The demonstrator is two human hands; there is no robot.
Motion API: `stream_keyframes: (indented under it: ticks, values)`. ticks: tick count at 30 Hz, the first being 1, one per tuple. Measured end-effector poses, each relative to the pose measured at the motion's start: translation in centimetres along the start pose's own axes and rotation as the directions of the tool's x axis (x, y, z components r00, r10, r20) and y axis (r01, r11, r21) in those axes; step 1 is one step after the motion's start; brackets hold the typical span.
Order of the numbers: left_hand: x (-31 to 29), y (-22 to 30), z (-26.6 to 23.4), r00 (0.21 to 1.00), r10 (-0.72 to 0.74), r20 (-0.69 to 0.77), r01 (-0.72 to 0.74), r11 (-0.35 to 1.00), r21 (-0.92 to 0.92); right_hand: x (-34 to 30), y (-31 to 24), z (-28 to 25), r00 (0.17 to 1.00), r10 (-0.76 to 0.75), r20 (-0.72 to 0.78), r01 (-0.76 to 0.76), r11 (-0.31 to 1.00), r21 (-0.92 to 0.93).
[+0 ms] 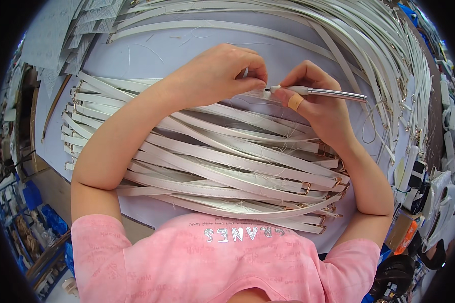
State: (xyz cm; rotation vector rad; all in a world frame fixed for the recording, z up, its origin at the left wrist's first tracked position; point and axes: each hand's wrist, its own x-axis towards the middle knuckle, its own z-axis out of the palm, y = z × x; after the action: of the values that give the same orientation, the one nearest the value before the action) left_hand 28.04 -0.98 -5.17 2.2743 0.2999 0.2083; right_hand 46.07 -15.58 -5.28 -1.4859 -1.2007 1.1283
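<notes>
My right hand (pixel 324 103) is closed round a slim pen-like tool (pixel 336 94) with a silver barrel and a pale front part. Its thin dark tip points left, almost touching my left fingertips. A tan bandage (pixel 296 102) wraps a finger of that hand. My left hand (pixel 227 70) is closed in a pinch beside the tip; what lies between its fingers is too small to make out. Beneath both hands spreads a thick pile of white straps (pixel 222 159) with stitched edges and gold-coloured buckles (pixel 306 188). Loose white threads trail from several straps.
More white straps (pixel 359 35) curve along the far and right side of the pale table (pixel 121 58). Patterned sheets (pixel 50 35) are stacked at the far left. Cluttered goods, including an orange item (pixel 407 237), lie beyond the right edge; blue bags (pixel 53 219) are at lower left.
</notes>
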Motion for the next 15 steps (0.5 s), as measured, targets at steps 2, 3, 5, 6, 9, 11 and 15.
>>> stream_keyframes:
  ticks: [2, 3, 5, 6, 9, 11, 15]
  values:
    - [0.1, 0.4, -0.2, 0.999, -0.033, 0.018, 0.033, 0.999, -0.004, 0.0, 0.0, 0.0, 1.000, -0.003, 0.000, 0.003, 1.000, -0.001]
    - [0.1, 0.7, -0.4, 0.997, -0.066, 0.035, 0.066, 0.998, -0.008, 0.0, 0.0, 0.0, 1.000, -0.006, 0.000, 0.006, 1.000, -0.002]
    - [0.1, 0.9, -0.5, 0.994, -0.098, 0.052, 0.099, 0.995, -0.011, 0.0, 0.0, 0.0, 1.000, -0.010, 0.000, 0.010, 1.000, -0.004]
    - [0.1, 1.0, -0.6, 0.993, -0.104, 0.053, 0.104, 0.994, -0.008, 0.0, 0.0, 0.0, 1.000, -0.008, 0.000, 0.008, 1.000, -0.003]
    - [0.1, 1.0, -0.6, 0.992, -0.115, 0.054, 0.115, 0.993, -0.002, 0.0, -0.1, 0.0, 1.000, -0.006, -0.001, 0.006, 1.000, 0.000]
    - [0.0, 0.8, -0.6, 0.991, -0.118, 0.060, 0.120, 0.992, -0.034, 0.1, -0.2, 0.0, 1.000, 0.002, 0.005, -0.002, 1.000, 0.008]
    - [-0.5, 0.1, -2.0, 0.976, -0.182, 0.123, 0.201, 0.965, -0.168, 0.2, -0.5, -0.2, 0.997, 0.074, -0.013, -0.068, 0.968, 0.241]
